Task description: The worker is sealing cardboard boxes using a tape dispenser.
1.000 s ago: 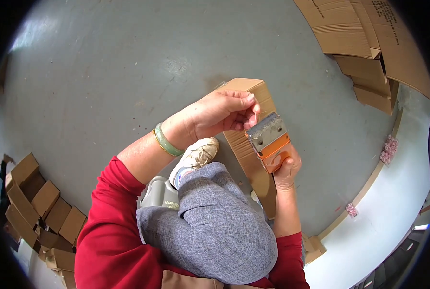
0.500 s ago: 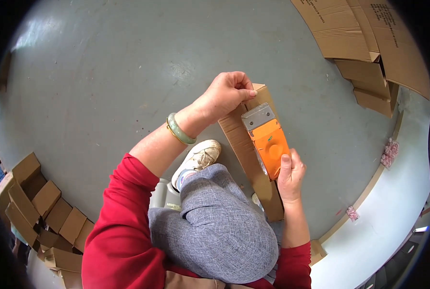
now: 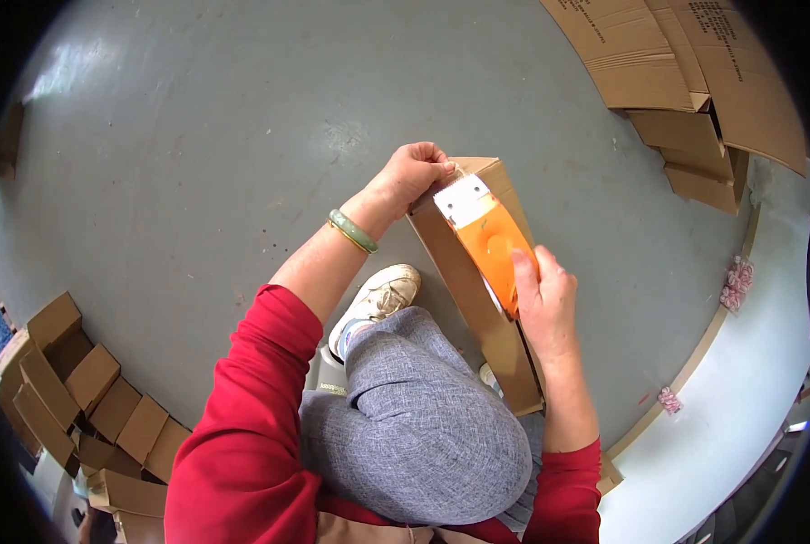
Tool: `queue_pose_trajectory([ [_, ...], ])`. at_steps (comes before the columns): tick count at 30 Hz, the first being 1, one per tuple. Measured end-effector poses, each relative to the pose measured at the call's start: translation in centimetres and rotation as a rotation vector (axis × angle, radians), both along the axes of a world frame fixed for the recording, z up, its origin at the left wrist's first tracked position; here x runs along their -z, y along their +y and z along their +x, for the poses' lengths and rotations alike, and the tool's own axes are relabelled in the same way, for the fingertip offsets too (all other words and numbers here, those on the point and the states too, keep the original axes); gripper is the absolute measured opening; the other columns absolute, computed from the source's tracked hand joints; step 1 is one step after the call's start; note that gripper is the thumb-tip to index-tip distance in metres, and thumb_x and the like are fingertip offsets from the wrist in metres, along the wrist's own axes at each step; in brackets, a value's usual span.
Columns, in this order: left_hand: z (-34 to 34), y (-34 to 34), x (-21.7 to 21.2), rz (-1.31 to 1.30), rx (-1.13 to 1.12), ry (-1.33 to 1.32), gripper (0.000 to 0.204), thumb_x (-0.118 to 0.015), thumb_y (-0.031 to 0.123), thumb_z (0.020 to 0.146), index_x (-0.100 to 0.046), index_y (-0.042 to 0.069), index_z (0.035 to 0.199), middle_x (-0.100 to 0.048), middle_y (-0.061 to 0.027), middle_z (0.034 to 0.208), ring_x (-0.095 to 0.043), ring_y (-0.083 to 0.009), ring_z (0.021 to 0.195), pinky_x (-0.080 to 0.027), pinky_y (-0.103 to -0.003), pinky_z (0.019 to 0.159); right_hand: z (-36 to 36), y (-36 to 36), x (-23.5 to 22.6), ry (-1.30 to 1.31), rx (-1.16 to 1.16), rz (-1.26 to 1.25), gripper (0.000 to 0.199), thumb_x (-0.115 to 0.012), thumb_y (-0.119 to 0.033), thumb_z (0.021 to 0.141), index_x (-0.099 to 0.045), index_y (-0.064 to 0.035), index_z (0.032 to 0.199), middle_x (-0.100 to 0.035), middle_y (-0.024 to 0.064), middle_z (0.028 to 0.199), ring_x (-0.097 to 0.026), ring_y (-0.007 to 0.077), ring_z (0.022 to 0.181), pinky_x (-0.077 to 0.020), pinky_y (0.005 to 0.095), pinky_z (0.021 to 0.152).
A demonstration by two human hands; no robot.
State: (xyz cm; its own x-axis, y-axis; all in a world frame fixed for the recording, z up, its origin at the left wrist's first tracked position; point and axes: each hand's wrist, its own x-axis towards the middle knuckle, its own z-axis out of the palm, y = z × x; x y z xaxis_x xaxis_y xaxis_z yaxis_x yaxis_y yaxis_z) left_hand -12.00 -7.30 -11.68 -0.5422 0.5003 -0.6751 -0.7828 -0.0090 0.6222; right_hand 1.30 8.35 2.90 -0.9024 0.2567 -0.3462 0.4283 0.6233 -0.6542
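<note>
My right hand [image 3: 548, 297] grips an orange tape dispenser [image 3: 494, 247] with its thumb on top. The serrated metal blade points away from me and shines white in the light. Below it stands a long, narrow cardboard box [image 3: 503, 354], leaning close by my knee. At the box's far left corner my left hand [image 3: 414, 177] is closed in a pinch. A thin, pale strip, seemingly clear tape, shows between those fingertips and the blade, but what the fingers hold is mostly hidden.
Several open cardboard boxes [image 3: 119, 408] lie at the lower left. Flattened and folded cartons [image 3: 645, 68] stand at the upper right. A white panel [image 3: 695, 435] with pink bundles [image 3: 737, 283] along its edge lies to the right. My shoe [image 3: 382, 295] rests on the grey floor [image 3: 232, 118].
The tape dispenser has shifted up and left in my right hand, and its blade has turned brighter. My left hand has slid left toward the box's corner.
</note>
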Motion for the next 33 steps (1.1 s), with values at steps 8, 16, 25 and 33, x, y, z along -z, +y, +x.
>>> queue_pose_trajectory([
  [8,-0.2,0.1,0.3,-0.061,0.098,0.099,0.014,-0.067,0.017,0.084,-0.058,0.007,0.087,-0.056,-0.0004,0.068,-0.052,-0.0108,0.065,-0.043,-0.029,0.058,8.3,2.3,0.8,-0.063,0.072,0.109,0.033,-0.053,-0.022,0.093,-0.045,0.0019,0.072,-0.036,0.0157,0.056,-0.033,0.0169,0.05,-0.0349,0.0345,0.047],
  [16,1.3,-0.6,-0.8,-0.853,0.276,0.993,0.062,-0.065,0.019,0.081,-0.038,0.019,0.137,-0.047,-0.023,0.129,-0.048,-0.0329,0.121,-0.046,-0.042,0.096,8.1,2.4,1.6,-0.004,0.085,0.104,0.035,-0.054,-0.024,0.092,-0.045,0.0028,0.071,-0.041,0.0199,0.056,-0.034,0.025,0.048,-0.0368,0.0368,0.048],
  [25,3.1,-1.0,-3.1,-0.528,0.622,1.163,0.05,-0.041,0.023,0.095,-0.029,0.026,0.143,-0.047,-0.0063,0.137,-0.053,-0.0295,0.116,-0.037,-0.045,0.104,8.8,3.0,1.9,0.025,0.141,0.078,0.036,-0.056,-0.027,0.091,-0.047,0.003,0.073,-0.043,0.0226,0.058,-0.036,0.0304,0.048,-0.0387,0.0386,0.049],
  [33,3.6,-0.6,-1.9,-0.8,0.708,1.447,0.049,-0.038,0.03,0.096,-0.028,0.027,0.144,-0.034,-0.0058,0.146,-0.032,-0.0289,0.135,-0.022,-0.059,0.107,22.9,8.9,1.9,-0.053,0.215,0.152,0.034,-0.057,-0.028,0.088,-0.047,0.0007,0.073,-0.047,0.0212,0.057,-0.044,0.0345,0.048,-0.0407,0.039,0.049],
])
